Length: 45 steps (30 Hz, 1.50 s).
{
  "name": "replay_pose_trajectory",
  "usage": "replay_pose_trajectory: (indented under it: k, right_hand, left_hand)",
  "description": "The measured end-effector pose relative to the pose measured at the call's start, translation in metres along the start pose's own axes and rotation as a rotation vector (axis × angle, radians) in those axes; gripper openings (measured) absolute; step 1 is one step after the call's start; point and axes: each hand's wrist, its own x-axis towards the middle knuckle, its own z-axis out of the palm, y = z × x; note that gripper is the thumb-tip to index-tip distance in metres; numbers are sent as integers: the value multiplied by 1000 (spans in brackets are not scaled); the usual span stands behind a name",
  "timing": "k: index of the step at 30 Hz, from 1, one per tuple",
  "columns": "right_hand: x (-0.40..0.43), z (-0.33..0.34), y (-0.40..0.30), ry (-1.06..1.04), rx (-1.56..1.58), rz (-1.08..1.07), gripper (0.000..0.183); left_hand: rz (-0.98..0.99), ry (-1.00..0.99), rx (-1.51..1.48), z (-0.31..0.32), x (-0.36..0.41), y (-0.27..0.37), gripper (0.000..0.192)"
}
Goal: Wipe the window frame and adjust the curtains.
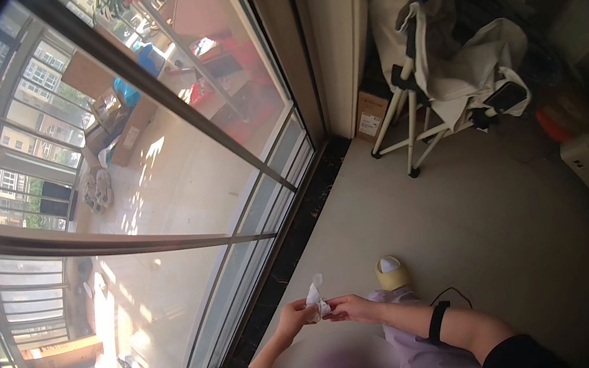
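Observation:
A crumpled white tissue or thin wipe (316,298) is held between both hands, low in the middle of the view, with a loose end sticking up. My left hand (296,317) grips it from the left side. From the right, the fingers of my right hand (350,310) pinch its lower part. Black bands circle both forearms. Beneath the hands are the tiled floor and my light purple clothing (420,356); a yellow slipper (392,273) shows just beyond.
Glass sliding doors (166,243) fill the left, with a sunlit balcony behind. A dark stone threshold (299,214) runs along them. A folding chair with pale fabric (425,67) stands at the upper right by a cardboard box (371,113). A thin cable (453,289) lies near my right arm.

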Motion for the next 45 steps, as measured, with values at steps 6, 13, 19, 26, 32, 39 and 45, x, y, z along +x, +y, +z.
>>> replay_pose_trajectory:
  k: [6,13,19,26,32,39,45]
  right_hand:
    - [-114,49,-19,110,-19,-39,34]
    - [-214,93,-31,289,-352,-378,27]
    - [-282,252,-108,445,-967,-743,20]
    - [-336,334,-143,626,-1038,-968,15]
    - [-382,349,-201,645,-1127,-1138,12]
    - [-475,307,-292,351,-1469,-1190,19]
    - [-627,284,-451,747,-1595,-1400,14]
  left_hand:
    - [162,15,491,40,-93,56,33]
    - [357,-44,810,35,-229,124,26]
    - [614,-81,806,51,-320,170,26]
    - [624,-231,204,59,-347,216,28]
    - [632,-336,-220,99,-355,291,34]
    - [928,-42,5,167,-379,388,25]
    - [1288,503,351,152,-441,520,19]
